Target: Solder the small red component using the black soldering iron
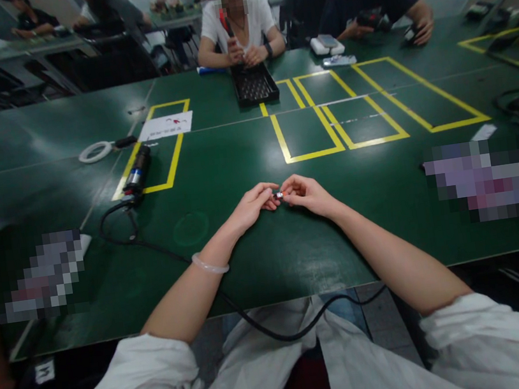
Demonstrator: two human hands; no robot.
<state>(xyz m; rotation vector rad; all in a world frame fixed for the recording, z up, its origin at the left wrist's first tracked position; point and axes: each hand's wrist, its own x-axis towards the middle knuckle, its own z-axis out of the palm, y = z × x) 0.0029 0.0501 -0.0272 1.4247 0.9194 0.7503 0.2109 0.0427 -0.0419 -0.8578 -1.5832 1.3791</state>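
Observation:
Over the green table, my left hand and my right hand meet with their fingertips close together. Between them is a tiny part, with a white or silvery middle and touches of red and black. Both hands pinch it, the left from one side and the right from the other. Its exact kind is too small to make out. A pale bracelet circles my left wrist.
A black power screwdriver with a trailing cable lies left. Behind it are a printed card and a white coil. A black tray holds small parts before a person opposite. Yellow tape marks rectangles. Blurred-out items lie at both sides.

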